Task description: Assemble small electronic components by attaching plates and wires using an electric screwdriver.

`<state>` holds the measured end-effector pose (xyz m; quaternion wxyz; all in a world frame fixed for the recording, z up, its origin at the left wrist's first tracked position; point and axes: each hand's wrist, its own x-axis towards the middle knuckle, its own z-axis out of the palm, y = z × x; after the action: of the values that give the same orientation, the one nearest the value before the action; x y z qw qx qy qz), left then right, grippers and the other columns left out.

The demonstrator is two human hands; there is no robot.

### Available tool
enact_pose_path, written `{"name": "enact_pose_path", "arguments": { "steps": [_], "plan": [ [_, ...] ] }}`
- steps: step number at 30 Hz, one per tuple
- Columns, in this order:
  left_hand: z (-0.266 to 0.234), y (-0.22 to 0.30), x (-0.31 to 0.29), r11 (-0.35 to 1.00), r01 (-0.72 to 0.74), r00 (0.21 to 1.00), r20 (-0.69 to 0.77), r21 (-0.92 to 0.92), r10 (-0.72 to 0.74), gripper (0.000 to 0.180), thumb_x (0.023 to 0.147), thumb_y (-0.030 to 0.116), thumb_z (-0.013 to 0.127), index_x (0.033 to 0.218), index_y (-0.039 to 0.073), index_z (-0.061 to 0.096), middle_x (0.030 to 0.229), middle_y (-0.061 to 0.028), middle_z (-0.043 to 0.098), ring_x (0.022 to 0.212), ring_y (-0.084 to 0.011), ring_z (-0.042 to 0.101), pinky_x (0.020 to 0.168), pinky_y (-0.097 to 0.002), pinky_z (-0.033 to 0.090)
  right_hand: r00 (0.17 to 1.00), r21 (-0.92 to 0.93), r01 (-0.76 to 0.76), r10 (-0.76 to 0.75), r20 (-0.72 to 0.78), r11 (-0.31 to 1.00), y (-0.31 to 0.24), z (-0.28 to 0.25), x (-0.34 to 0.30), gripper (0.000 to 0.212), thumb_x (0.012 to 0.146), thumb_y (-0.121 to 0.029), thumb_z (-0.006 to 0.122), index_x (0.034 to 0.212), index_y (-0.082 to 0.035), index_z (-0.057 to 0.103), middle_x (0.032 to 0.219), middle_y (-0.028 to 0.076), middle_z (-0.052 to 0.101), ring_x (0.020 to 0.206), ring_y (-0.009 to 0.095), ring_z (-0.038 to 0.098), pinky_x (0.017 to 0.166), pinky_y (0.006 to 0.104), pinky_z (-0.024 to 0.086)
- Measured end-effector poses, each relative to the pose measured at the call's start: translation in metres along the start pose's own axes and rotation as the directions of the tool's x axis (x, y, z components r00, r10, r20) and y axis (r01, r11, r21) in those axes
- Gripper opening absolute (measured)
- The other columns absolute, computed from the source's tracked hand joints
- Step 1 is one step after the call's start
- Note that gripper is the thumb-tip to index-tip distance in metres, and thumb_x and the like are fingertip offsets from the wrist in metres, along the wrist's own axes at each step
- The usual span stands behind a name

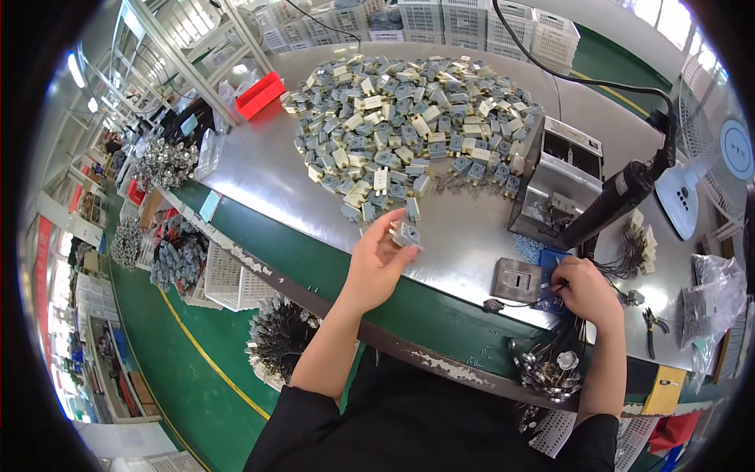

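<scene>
Between the thumb and fingers of my left hand (376, 266) is a small grey block-shaped part (406, 234), held above the front of the metal table. Another grey block (412, 209) lies just past the fingertips, at the edge of a large heap of grey and cream blocks (409, 118). My right hand (586, 289) is closed over a shallow blue tray (550, 263), its fingertips pinched on a thin black cable (521, 304). That cable runs left to a small dark round end (493, 305). Beside the tray sits a square metal block with a slot (517, 282).
A metal bench machine (554, 177) and a black power screwdriver (609, 206) stand right of the heap. Farther right are a fan (684, 197), pliers (652, 330) and a plastic bag (708, 303). Cables with round metal ends (550, 366) bunch at the front edge. A red bin (260, 96) stands back left.
</scene>
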<state>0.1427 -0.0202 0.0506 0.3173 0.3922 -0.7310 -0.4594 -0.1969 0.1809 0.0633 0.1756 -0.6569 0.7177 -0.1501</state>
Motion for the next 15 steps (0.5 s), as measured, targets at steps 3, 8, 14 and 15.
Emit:
{"name": "enact_pose_path", "arguments": {
  "steps": [3,8,14,15],
  "plan": [
    [0.006,0.003,-0.002,0.777,0.016,0.979,0.166,-0.629,0.115,0.05,0.099,-0.003,0.065,0.146,0.0,0.048,0.126,-0.0138,0.063,0.114,-0.0262,0.071,0.093,-0.037,0.062,1.0,-0.009,0.003,-0.003,0.025,1.0,-0.002,0.0,-0.001,0.012,0.074,0.004,0.064,0.085,0.001,0.067,0.092,0.016,0.067,0.087,0.038,0.065,0.087,0.0447,0.05],
    [0.016,0.014,0.001,0.671,-0.093,0.926,0.183,-0.736,0.33,0.049,0.096,-0.008,0.066,0.141,0.002,0.049,0.134,-0.0169,0.059,0.118,-0.0345,0.071,0.096,-0.0408,0.063,0.999,0.01,0.018,-0.018,-0.034,1.0,-0.009,-0.007,-0.005,0.011,0.081,0.003,0.063,0.092,-0.001,0.062,0.093,0.016,0.067,0.088,0.038,0.065,0.085,0.0446,0.049],
    [0.029,0.029,0.005,0.629,-0.082,0.896,0.219,-0.773,0.386,0.044,0.092,-0.01,0.07,0.131,0.003,0.053,0.132,-0.0171,0.059,0.119,-0.0376,0.07,0.093,-0.0407,0.065,0.98,0.173,-0.001,0.035,-0.197,0.985,-0.027,-0.022,-0.013,0.016,0.084,0.003,0.069,0.093,0.001,0.056,0.091,0.017,0.063,0.085,0.038,0.064,0.076,0.0419,0.052],
    [0.031,0.031,0.006,0.628,-0.074,0.894,0.228,-0.775,0.386,0.044,0.092,-0.01,0.07,0.131,0.003,0.053,0.132,-0.0171,0.059,0.119,-0.0376,0.07,0.093,-0.0407,0.065,0.974,0.211,0.039,0.01,-0.226,0.977,-0.031,-0.026,-0.015,0.018,0.082,0.004,0.069,0.093,0.0,0.055,0.092,0.016,0.063,0.084,0.037,0.064,0.076,0.0402,0.052]
  ]
}}
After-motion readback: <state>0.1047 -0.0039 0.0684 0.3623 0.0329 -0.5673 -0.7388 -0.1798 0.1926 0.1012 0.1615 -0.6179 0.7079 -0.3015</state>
